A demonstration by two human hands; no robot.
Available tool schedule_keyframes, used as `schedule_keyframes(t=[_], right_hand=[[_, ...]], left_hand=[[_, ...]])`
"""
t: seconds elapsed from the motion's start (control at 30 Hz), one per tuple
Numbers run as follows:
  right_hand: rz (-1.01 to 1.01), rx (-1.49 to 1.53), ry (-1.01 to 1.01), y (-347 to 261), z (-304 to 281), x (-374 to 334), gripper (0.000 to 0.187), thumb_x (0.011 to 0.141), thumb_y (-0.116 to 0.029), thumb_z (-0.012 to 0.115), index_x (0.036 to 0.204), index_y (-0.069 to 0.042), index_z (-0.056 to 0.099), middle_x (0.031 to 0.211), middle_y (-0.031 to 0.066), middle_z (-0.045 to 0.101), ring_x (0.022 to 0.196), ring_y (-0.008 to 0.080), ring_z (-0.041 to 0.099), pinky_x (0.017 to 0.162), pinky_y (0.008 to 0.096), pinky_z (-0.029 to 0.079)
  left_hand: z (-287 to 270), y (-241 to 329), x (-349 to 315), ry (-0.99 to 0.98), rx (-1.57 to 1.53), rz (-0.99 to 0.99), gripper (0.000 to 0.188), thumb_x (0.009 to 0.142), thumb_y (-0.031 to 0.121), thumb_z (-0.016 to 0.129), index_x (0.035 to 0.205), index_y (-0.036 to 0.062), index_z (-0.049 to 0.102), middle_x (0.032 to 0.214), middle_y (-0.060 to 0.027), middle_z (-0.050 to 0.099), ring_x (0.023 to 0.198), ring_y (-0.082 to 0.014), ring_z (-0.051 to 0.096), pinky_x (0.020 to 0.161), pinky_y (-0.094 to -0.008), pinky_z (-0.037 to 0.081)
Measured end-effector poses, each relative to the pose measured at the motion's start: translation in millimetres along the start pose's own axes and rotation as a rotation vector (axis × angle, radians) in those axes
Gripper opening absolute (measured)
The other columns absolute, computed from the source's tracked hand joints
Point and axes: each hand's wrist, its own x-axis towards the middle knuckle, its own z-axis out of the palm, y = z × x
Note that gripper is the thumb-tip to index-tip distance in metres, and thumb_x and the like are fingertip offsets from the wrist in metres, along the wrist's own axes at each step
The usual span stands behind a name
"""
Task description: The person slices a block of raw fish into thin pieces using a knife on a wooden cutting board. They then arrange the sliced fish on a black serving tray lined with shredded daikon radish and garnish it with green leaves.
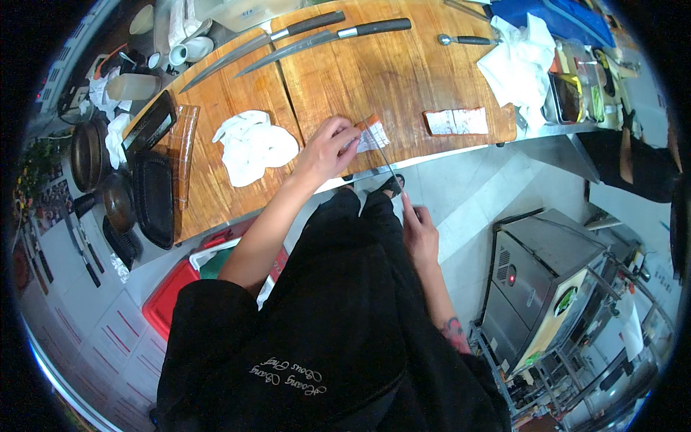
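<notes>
A small block of fish fillet [374,135], silvery-skinned with orange flesh at its edge, lies near the front edge of the wooden board [345,75]. My left hand [333,147] is closed at the block's left side, fingers curled and touching it. In my right hand [419,234], held past the board's front edge, is the handle of a knife [389,164]. Its thin blade points away from me and crosses the fillet just right of my left fingers. Further right rests a longer fillet piece [455,122] with similar silvery skin and an orange rim.
Two long dark-handled knives [317,47] lie at the back. White cloths [255,147] sit left and back right, near a small round-headed tool [464,40]. Black trays [152,198] line the left edge. A red-and-white box [173,295] stands below; another person's arm [626,151] shows far right.
</notes>
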Motion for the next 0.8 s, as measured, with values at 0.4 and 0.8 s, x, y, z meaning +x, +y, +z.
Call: schedule_keyframes(t=[0.4, 0.8], right_hand=[[-0.129, 0.025, 0.043, -13, 11, 31, 0.071, 0.089, -0.004, 0.061, 0.152, -0.035, 0.045, 0.103, 0.0091, 0.062, 0.076, 0.0351, 0.068, 0.062, 0.0467, 0.057], [-0.059, 0.000, 0.018, -12, 17, 21, 0.068, 0.092, -0.006, 0.060, 0.152, -0.033, 0.044, 0.097, 0.0102, 0.060, 0.071, 0.0352, 0.066, 0.060, 0.0471, 0.056]], left_hand=[[-5, 2, -5, -0.033, -0.042, -0.087, 0.016, 0.088, 0.007, 0.073, 0.102, 0.0041, 0.066, 0.104, -0.0112, 0.059, 0.094, -0.0282, 0.064, 0.073, -0.0352, 0.055], [1, 3, -3, 0.000, -0.011, -0.075, 0.016, 0.087, 0.005, 0.072, 0.102, 0.0054, 0.067, 0.102, -0.0096, 0.059, 0.092, -0.0264, 0.062, 0.079, -0.0371, 0.053]])
